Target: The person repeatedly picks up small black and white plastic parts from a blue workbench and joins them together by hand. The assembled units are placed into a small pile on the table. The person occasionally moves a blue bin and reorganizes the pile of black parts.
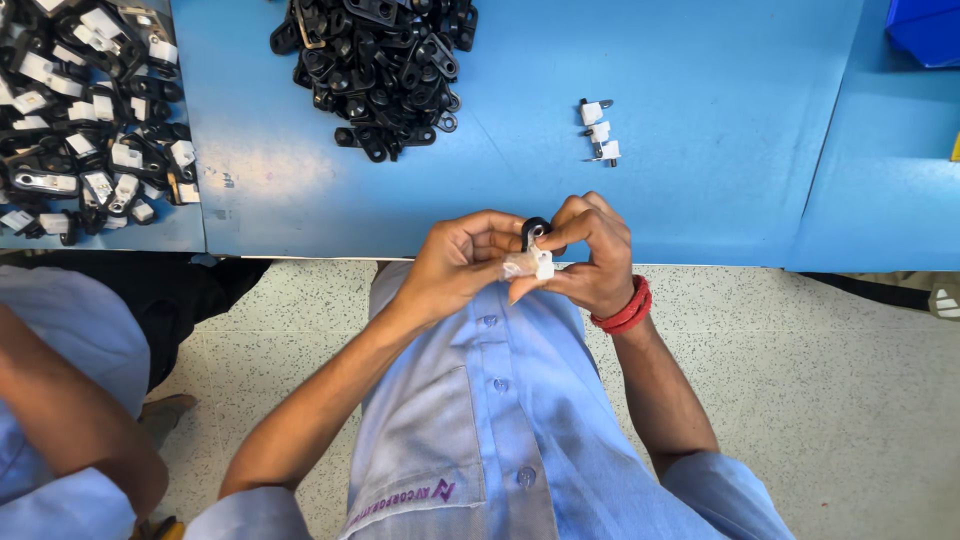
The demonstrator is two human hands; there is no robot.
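Though perhaps scuffed, table (700, 150) beyond hands (460, 265) (590, 255)

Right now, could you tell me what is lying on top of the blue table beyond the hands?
On the blue table: a pile of black clips and three small white-and-black pieces. Anything beneath the pile is hidden.

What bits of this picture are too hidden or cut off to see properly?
All in the head view:
- The small black-and-white plastic part: fingers of the left hand and right hand cover most of it.
- The loose pile of black plastic clips: cut off by the top edge.
- The heap of black-and-white assembled pieces: cut off by the left and top edges.
- The three tiny white-and-black pieces: too small for detail.
- The dark blue bin: only a corner shows.
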